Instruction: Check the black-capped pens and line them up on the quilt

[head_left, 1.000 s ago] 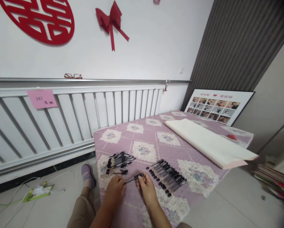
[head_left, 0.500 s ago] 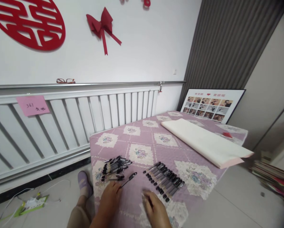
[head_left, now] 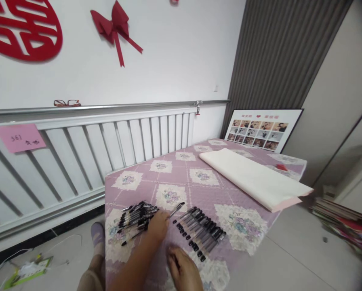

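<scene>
My left hand (head_left: 158,227) is closed on a black pen (head_left: 176,209) and holds it out between a loose heap of black pens (head_left: 136,215) on its left and a tidy row of capped black pens (head_left: 199,230) on its right. All of them lie on a pink quilted cover (head_left: 181,186) with flower squares. My right hand (head_left: 182,268) rests low on the cover near the front edge, fingers curled loosely; nothing shows in it.
A folded cream sheet (head_left: 253,180) lies across the far right of the cover. A white slatted radiator (head_left: 93,141) runs behind, with glasses (head_left: 66,103) on its rail and a pink note (head_left: 19,137). A photo board (head_left: 259,129) leans at the back. Stacked papers (head_left: 344,220) sit on the floor at right.
My left hand has carried the pen forward and to the right, toward the tidy row. My right hand let go of the pen's end and drew back toward me. The camera swung right.
</scene>
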A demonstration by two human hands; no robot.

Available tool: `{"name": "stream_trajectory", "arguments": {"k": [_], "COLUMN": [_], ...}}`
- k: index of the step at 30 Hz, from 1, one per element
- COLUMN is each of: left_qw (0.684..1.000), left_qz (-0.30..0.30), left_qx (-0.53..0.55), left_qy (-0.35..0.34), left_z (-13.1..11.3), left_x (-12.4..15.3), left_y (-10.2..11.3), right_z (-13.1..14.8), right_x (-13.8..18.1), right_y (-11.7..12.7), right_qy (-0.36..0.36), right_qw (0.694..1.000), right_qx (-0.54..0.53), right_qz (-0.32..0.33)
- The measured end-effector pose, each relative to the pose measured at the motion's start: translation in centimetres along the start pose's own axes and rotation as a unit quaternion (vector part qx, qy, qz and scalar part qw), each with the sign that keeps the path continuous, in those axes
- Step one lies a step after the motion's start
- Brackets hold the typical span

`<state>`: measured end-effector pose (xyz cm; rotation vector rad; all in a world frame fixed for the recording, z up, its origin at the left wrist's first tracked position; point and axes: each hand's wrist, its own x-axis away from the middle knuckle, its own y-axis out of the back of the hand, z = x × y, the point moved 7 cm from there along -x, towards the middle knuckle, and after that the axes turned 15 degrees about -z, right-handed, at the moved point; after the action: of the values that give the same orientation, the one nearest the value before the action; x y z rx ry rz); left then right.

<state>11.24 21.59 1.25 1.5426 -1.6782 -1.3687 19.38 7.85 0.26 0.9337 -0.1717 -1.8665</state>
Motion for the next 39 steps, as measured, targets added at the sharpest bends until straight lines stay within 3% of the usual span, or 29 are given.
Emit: {"name": "stream_trajectory", "arguments": {"k": [6,13,23,29,34,39], "left_qw": [0.999,0.997,0.996,0.997,0.996,0.987], "left_qz": [0.033,0.057,0.048,-0.018,-0.073,-0.152], "left_qx": [-0.018,-0.030,-0.030,-0.024,-0.016,-0.042], "left_qy": [-0.010,-0.030,-0.064,-0.066,-0.048,0.025], "left_z": [-1.7,-2.2,-2.5,-2.4,0.2,6.5], "left_x": [-2.5,-3.1,-2.6,-1.2,2.6,6.4], "left_y": [-2.5,-3.3,-3.3,-1.6,1.2,5.2], "right_z": [0.2,0.1,0.0,-0.1,-0.1,-0.1], "right_x": [-0.1,-0.1,-0.2,-0.3,-0.5,-0.8], "right_y": [-0.2,-0.2,-0.3,0.0,0.0,-0.1], "right_qy": [0.011,-0.006,-0.017,-0.020,-0.016,-0.016], "right_qw": [1.000,1.000,1.000,1.000,1.000,1.000], "right_qx": [0.019,0.022,0.018,0.002,-0.015,-0.009], "right_qz": [0.014,0.019,0.019,0.005,0.011,0.021]}}
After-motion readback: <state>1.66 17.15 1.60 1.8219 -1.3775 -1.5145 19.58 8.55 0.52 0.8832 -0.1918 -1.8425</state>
